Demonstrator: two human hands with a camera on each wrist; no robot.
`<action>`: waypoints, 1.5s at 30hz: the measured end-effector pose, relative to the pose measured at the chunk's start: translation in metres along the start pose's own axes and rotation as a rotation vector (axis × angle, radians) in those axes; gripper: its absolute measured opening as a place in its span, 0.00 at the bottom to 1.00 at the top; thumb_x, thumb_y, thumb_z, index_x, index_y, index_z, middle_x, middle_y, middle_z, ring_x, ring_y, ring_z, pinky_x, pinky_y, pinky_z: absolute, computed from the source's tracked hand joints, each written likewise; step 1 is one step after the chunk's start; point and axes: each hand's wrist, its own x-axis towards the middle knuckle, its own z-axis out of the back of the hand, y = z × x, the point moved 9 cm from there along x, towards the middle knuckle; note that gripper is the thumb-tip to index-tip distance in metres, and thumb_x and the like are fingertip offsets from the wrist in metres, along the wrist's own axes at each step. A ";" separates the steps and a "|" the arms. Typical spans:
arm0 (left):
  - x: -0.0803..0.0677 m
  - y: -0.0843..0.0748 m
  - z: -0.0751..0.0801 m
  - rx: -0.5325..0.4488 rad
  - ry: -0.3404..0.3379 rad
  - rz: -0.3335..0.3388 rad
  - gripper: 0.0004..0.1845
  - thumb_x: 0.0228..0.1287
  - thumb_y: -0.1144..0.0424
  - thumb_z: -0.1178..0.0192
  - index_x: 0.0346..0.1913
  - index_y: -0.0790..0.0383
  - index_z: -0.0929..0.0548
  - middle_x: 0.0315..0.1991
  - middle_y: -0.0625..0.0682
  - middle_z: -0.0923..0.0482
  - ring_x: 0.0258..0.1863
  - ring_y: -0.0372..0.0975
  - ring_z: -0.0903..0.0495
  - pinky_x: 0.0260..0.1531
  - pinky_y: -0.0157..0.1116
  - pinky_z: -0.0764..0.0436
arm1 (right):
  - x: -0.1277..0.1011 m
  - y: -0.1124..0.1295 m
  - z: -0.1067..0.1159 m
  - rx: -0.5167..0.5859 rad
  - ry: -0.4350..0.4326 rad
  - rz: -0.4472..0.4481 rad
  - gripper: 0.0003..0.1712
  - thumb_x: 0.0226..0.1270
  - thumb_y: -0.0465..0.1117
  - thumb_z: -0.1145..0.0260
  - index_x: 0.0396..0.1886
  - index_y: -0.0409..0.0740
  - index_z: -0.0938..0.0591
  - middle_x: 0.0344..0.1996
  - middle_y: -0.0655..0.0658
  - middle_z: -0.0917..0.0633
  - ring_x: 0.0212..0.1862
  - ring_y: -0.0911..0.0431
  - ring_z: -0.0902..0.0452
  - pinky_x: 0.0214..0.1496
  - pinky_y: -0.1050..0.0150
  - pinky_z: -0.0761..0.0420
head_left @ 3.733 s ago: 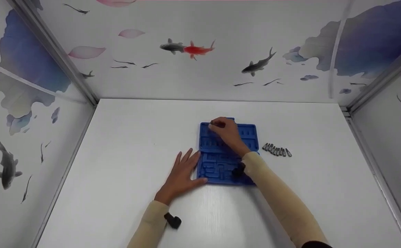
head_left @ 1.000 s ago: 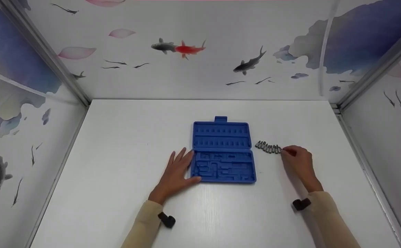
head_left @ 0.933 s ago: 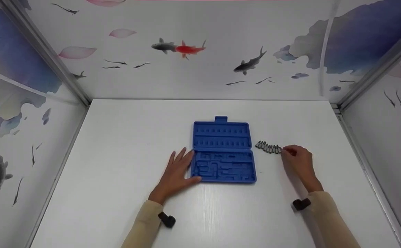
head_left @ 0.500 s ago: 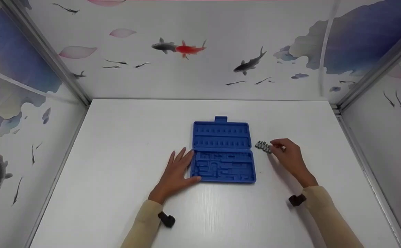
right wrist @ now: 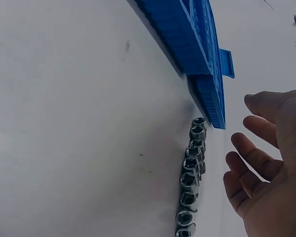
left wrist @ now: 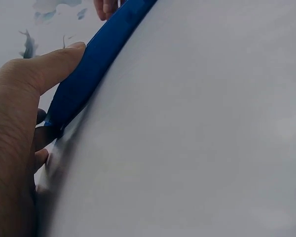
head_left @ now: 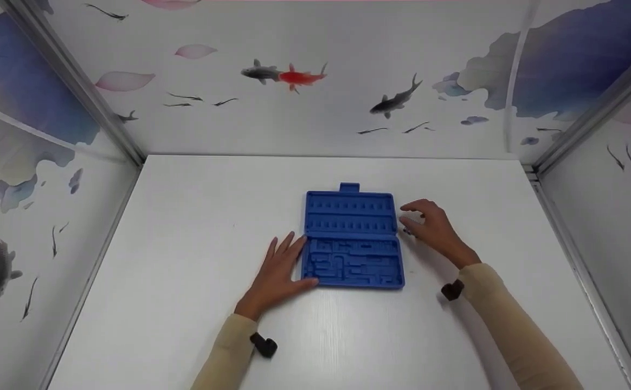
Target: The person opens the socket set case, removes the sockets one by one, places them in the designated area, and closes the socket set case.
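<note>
A blue moulded tool case (head_left: 352, 238) lies open on the white table (head_left: 196, 216), its slots bare. My left hand (head_left: 280, 268) lies flat beside the case's left edge, thumb pressed against the blue rim (left wrist: 93, 64). My right hand (head_left: 429, 225) hovers just right of the case with fingers spread and relaxed, holding nothing. It covers most of a row of small metal sockets (head_left: 406, 232) in the head view. In the right wrist view the sockets (right wrist: 190, 177) stand in a line on the table below the open palm (right wrist: 266, 163), near the case's corner (right wrist: 207, 98).
White walls printed with fish (head_left: 294, 76) close the table on three sides, with metal corner posts (head_left: 77, 86). Black wrist camera mounts sit on both cream sleeves (head_left: 264, 345) (head_left: 451, 290).
My right hand left the case's far corner, went to the right end of the socket row, then moved left along it toward the case. The left hand stayed put.
</note>
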 end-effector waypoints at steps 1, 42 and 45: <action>0.000 0.000 0.000 -0.001 -0.001 0.001 0.60 0.65 0.25 0.33 0.91 0.52 0.44 0.90 0.53 0.47 0.90 0.46 0.56 0.88 0.51 0.67 | 0.005 0.000 -0.002 0.001 0.005 -0.003 0.18 0.80 0.38 0.28 0.63 0.33 0.13 0.59 0.34 0.13 0.64 0.38 0.20 0.65 0.38 0.21; 0.002 -0.001 0.000 0.011 -0.001 -0.018 0.64 0.62 0.25 0.30 0.90 0.56 0.44 0.89 0.55 0.45 0.90 0.47 0.55 0.88 0.51 0.68 | 0.065 -0.023 -0.020 0.033 0.091 -0.178 0.18 0.85 0.32 0.41 0.64 0.28 0.15 0.59 0.28 0.13 0.62 0.36 0.18 0.67 0.39 0.20; 0.001 0.000 0.000 0.003 -0.009 -0.019 0.64 0.62 0.26 0.29 0.90 0.56 0.44 0.89 0.55 0.45 0.90 0.47 0.55 0.88 0.51 0.68 | 0.065 -0.016 -0.015 0.048 0.062 -0.158 0.17 0.85 0.33 0.40 0.64 0.30 0.15 0.58 0.30 0.13 0.61 0.39 0.19 0.63 0.43 0.20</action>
